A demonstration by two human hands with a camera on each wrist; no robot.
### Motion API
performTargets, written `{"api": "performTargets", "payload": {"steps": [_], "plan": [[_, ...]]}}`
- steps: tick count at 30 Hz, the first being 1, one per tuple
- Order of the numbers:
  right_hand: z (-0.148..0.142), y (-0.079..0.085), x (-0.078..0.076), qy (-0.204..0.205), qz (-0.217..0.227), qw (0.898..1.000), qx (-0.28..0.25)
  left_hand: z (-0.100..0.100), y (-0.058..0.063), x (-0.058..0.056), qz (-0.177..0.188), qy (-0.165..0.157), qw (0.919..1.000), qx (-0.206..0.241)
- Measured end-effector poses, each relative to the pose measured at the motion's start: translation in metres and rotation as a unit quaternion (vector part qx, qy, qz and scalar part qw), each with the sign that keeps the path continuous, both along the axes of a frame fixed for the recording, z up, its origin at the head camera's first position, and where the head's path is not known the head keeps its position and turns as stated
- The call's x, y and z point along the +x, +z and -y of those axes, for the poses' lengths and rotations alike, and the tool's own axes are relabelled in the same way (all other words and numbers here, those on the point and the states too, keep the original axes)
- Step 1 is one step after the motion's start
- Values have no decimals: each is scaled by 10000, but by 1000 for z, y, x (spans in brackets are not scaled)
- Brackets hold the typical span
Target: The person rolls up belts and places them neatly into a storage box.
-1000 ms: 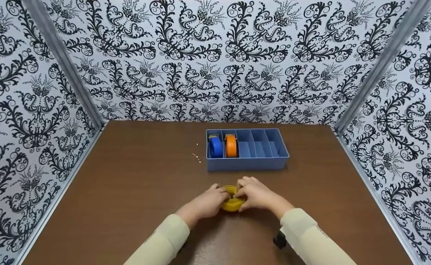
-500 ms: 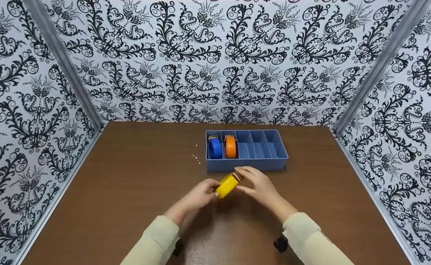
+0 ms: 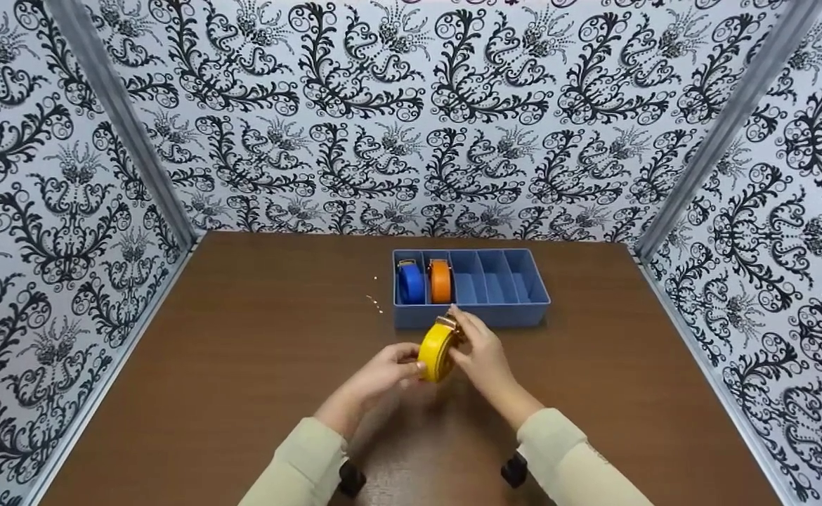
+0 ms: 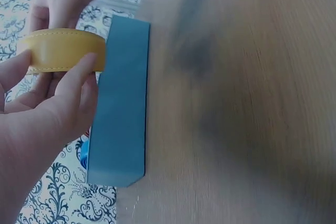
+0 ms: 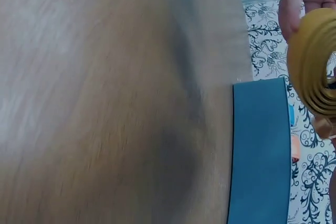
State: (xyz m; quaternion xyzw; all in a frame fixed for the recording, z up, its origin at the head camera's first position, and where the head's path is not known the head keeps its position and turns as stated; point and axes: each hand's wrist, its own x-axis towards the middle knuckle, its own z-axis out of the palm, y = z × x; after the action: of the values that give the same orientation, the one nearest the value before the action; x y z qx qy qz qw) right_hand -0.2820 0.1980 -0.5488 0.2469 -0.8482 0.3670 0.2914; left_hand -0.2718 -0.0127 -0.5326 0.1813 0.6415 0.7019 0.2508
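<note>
A yellow rolled-up belt [image 3: 432,353] is held upright on edge above the table, in front of the organizer box. My left hand [image 3: 377,377] pinches its near left side; in the left wrist view, thumb and fingers press on the stitched strap [image 4: 63,51]. On the other side my right hand [image 3: 483,355] grips the roll near its metal buckle [image 3: 447,322]. The coiled layers of the belt [image 5: 304,59] show in the right wrist view. A blue rolled belt [image 3: 411,283] and an orange rolled belt [image 3: 440,282] stand in the box's two leftmost compartments.
The blue-grey organizer box [image 3: 471,315] has several compartments side by side and sits toward the back of the brown table [image 3: 277,337]. Small bright specks [image 3: 374,303] lie left of it. Patterned walls [image 3: 397,161] enclose the table at the back and sides.
The yellow belt has been lifted from lying flat on the table, tipped onto its edge and turned so its buckle faces up toward the box. Both hands moved with it, slightly forward.
</note>
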Motion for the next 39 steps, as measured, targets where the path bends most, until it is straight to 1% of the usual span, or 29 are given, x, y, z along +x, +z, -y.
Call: {"api": "performTargets", "payload": {"steps": [5,7,11,16,19,21,23,26,29,32,35,37,39], "plan": [[3,1,-3,-36,12,10000,-91,-3,-2,3,292,-186,9977,583],[3,2,-3,-26,55,9999,-90,-4,-1,4,372,-159,9968,694],[1,5,-5,9,2,10000,-17,-5,-1,6,426,-87,9960,783],[-3,7,-6,146,-353,9991,159,-4,1,6,524,-58,9951,841],[-5,7,-8,176,-514,9984,161,-4,1,6,570,-53,9944,884],[-7,7,-8,172,-549,9982,139,-4,0,6,607,-55,9937,939],[-7,7,-9,213,-482,9986,40,-5,0,6,579,-7,9938,953],[-8,7,-8,275,-295,9991,-135,-6,0,6,423,79,9947,931],[-7,5,-8,398,54,9985,-368,-8,3,7,84,256,9981,559],[-7,3,-8,415,326,9974,-481,-13,7,10,-333,431,9985,92],[-9,3,-8,385,464,9971,-456,-19,9,12,-813,717,9933,-407],[-11,5,-6,348,532,9972,-393,-23,9,12,-1057,928,9883,-593],[-14,5,-2,291,583,9973,-343,-27,9,13,-1228,1156,9828,-751]]}}
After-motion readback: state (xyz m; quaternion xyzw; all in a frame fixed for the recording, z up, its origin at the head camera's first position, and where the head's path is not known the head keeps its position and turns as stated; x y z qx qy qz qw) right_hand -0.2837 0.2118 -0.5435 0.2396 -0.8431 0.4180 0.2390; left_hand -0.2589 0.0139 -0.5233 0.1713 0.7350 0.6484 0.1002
